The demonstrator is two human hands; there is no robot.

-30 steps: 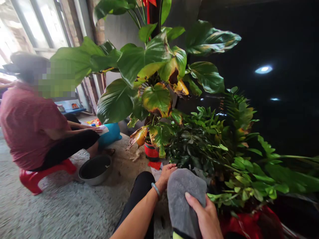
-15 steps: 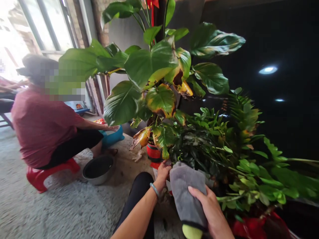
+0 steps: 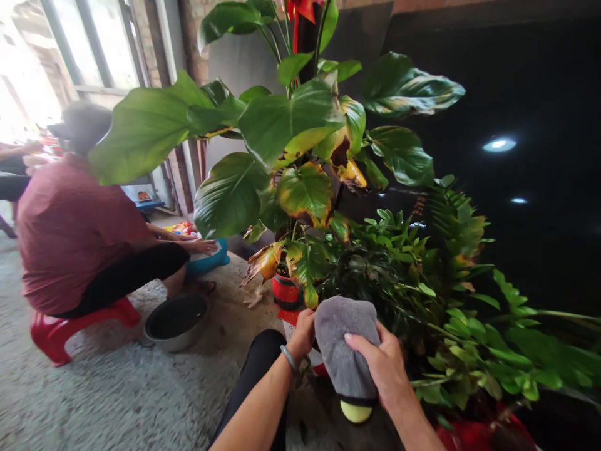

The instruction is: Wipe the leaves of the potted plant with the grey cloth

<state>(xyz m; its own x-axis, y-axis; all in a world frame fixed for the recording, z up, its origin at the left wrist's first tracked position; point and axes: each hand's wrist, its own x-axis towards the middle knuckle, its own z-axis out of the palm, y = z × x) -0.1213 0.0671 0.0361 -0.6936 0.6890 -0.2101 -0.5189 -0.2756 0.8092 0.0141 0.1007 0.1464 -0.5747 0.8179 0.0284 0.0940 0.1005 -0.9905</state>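
Observation:
Held over the ground in front of me is a grey plush piece [image 3: 345,351], mitten-shaped, with a black band and a pale yellow-green end [image 3: 355,411] at the bottom. My right hand [image 3: 387,366] grips its right side, thumb lying across the front and the other fingers behind. At its left edge my left hand [image 3: 302,335] is closed, with its fingertips hidden behind the plush; a pale bracelet circles that wrist. Just beyond my hands stands a large-leaved potted plant [image 3: 288,119] in a red and dark pot [image 3: 286,290].
Leafy green plants [image 3: 404,263] crowd the right side, near a dark glossy surface [image 3: 539,156]. At left a person in a red shirt [image 3: 79,232] sits on a red stool [image 3: 89,326], hands over a blue basin [image 3: 209,263]. A grey basin [image 3: 176,321] stands on the rough floor.
The grey plush piece has come more upright and slightly higher, my right hand rising with it. My left hand remains at its left edge. The seated person's second hand now shows over the blue basin.

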